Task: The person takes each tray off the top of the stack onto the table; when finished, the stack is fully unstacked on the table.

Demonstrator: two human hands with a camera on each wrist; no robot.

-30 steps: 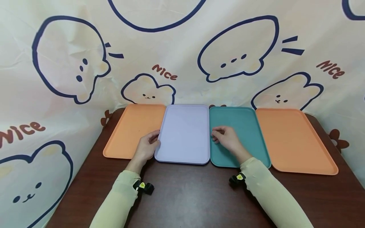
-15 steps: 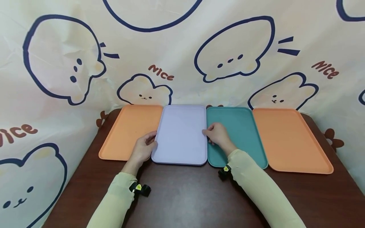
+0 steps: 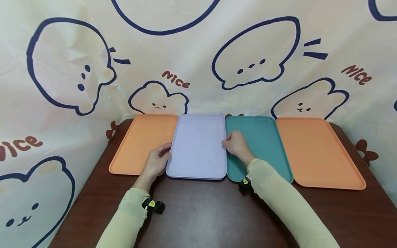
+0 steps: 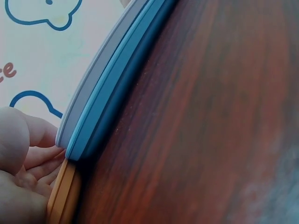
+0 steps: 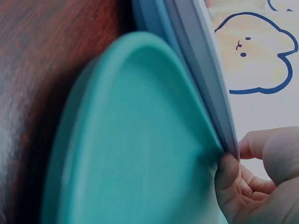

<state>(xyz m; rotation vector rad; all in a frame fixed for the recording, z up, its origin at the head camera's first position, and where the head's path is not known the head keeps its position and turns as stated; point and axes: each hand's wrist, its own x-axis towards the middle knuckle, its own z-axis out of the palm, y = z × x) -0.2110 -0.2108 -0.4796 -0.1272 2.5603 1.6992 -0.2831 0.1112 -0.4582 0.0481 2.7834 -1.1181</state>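
Note:
A lavender tray (image 3: 198, 148) lies in the middle of a row of trays. Both wrist views show it stacked on a blue tray (image 4: 103, 100), which is nearly hidden in the head view. My left hand (image 3: 155, 161) holds the lavender tray's left rim, its fingertips at the edge above an orange tray (image 3: 141, 151). On the opposite side, my right hand (image 3: 237, 144) pinches the lavender rim between thumb and finger, its other fingers curled over the teal tray (image 3: 260, 137). In the right wrist view the lavender wall (image 5: 201, 60) rises above the teal rim.
A second orange tray (image 3: 319, 155) lies at the right end of the row. The trays rest side by side on a dark brown wooden table (image 3: 198, 213). Behind them hangs a pale cloth (image 3: 198, 51) printed with cartoon bears.
My right hand has moved left from over the teal tray to the lavender tray's right rim and now pinches it. The left hand keeps its place at the left rim.

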